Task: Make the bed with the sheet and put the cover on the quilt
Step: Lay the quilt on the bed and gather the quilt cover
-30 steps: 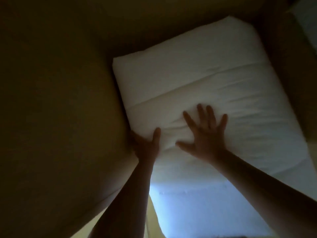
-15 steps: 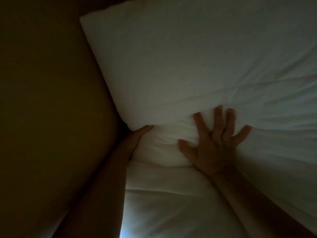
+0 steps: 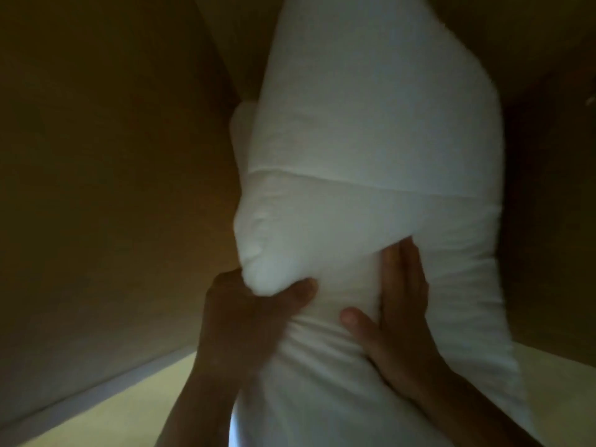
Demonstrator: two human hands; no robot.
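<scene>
I judge we're mid-stuffing: at lower centre, the left hand (image 3: 251, 321) grips a corner of the white padding (image 3: 371, 150), the right hand (image 3: 400, 317) presses it straight-fingered, and next that corner needs seating squarely.

Two bare hands and forearms in shot. The left hand (image 3: 248, 321) is mostly a dark shape in this light; the knuckles and the thumb (image 3: 298, 293) are about all you can make out. The right hand (image 3: 400, 321) catches a bit more light. Its fingers (image 3: 403, 272) look long and slim, and the right thumb (image 3: 351, 317) has a short, rounded nail. The left forearm (image 3: 200, 398) and right forearm (image 3: 451, 395) are bare right down to the bottom edge of the frame, wrists too. It's all dim and a bit blurry, so finer detail is lost.
</scene>
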